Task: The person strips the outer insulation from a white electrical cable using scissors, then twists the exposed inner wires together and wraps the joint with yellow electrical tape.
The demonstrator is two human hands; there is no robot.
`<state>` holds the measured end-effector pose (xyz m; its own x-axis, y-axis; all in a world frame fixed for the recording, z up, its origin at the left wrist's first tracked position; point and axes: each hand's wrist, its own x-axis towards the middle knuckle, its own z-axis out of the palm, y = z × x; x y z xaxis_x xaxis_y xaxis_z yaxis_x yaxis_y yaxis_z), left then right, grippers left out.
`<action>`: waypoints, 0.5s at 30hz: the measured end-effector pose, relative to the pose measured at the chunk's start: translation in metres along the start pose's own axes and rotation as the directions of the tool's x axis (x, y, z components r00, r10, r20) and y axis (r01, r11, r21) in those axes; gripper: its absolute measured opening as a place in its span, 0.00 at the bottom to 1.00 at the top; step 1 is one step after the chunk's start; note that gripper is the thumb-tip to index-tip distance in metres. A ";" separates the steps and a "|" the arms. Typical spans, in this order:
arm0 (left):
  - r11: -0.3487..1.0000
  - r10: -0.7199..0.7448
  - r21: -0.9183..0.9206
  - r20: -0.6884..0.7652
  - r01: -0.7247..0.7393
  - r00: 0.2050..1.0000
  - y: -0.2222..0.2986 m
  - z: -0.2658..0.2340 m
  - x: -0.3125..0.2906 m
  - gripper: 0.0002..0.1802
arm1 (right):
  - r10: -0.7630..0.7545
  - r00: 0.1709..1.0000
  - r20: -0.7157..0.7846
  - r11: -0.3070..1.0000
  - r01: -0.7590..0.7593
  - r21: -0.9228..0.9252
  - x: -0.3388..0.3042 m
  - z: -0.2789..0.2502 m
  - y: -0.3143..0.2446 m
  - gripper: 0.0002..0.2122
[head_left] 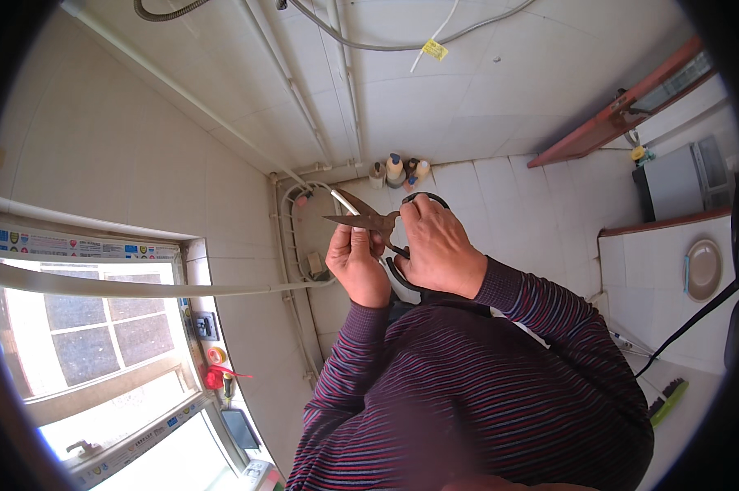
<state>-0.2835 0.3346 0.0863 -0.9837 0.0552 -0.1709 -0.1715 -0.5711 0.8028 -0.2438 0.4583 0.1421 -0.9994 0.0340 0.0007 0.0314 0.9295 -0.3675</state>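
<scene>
In front of my chest, my right hand (440, 248) grips a pair of scissors (373, 221) with dark, brownish blades and black handles. The blades stand apart and point left. Between them lies a thin white cable or tube (344, 201), its free end jutting up and to the left. My left hand (358, 266) is just below the blades, thumb and fingers pinched on the white piece. The blades and fingers hide part of it, so I cannot tell whether it is cut.
Several bottles (396, 170) stand on the floor by the far wall. A pale pipe (165, 290) crosses before the window at left. On the sill are tape rolls (216, 355) and a phone (240, 429). At right are a reddish door (590, 123), an oval dish (703, 270) and a green brush (669, 403).
</scene>
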 end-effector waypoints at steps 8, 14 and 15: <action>0.998 -0.053 -0.021 0.016 0.053 0.998 0.000 -0.005 -0.002 0.08 | 0.088 0.988 0.123 0.992 -0.098 0.076 -0.001 0.006 -0.006 0.25; 0.998 -0.042 -0.041 0.059 0.045 0.997 0.001 -0.005 0.000 0.07 | 0.113 0.984 0.136 0.987 -0.127 0.101 -0.003 0.011 -0.006 0.24; 0.998 -0.042 -0.050 0.062 0.045 0.997 0.001 -0.006 0.001 0.07 | 0.101 0.987 0.122 0.988 -0.114 0.107 -0.003 0.010 -0.005 0.24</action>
<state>-0.2841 0.3292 0.0839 -0.9770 0.1297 -0.1692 -0.2132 -0.6080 0.7648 -0.2409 0.4493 0.1345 -0.9853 0.0830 -0.1496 0.1440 0.8746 -0.4629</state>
